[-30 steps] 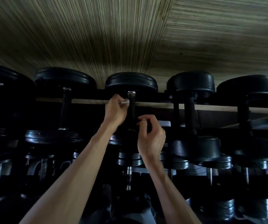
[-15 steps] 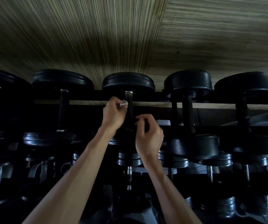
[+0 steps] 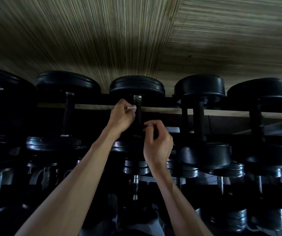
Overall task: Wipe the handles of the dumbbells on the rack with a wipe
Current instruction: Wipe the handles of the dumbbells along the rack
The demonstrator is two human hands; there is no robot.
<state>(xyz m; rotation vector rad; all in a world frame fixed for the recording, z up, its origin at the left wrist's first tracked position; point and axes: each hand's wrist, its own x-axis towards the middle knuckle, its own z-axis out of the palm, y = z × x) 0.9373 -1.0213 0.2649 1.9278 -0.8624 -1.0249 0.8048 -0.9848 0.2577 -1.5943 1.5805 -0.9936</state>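
Observation:
Black dumbbells stand in a row on the rack's top shelf [image 3: 222, 111]. My left hand [image 3: 121, 116] pinches a small white wipe [image 3: 131, 107] against the upper part of the middle dumbbell's dark handle [image 3: 138, 113], just under its far head [image 3: 137, 86]. My right hand [image 3: 157, 143] is lower, its fingers curled at the same handle's near end; whether it grips the handle is hard to tell in the dark. The handle's lower part is hidden behind my right hand.
Neighbouring dumbbell handles stand to the left [image 3: 68, 114] and to the right [image 3: 199, 120] of the middle one. Lower shelves hold several more dumbbells with chrome handles [image 3: 135, 188]. A striped wooden floor [image 3: 137, 40] lies beyond the rack.
Both hands stay on the middle handle. My left hand with the wipe has crept slightly lower along it; the view has shifted a little.

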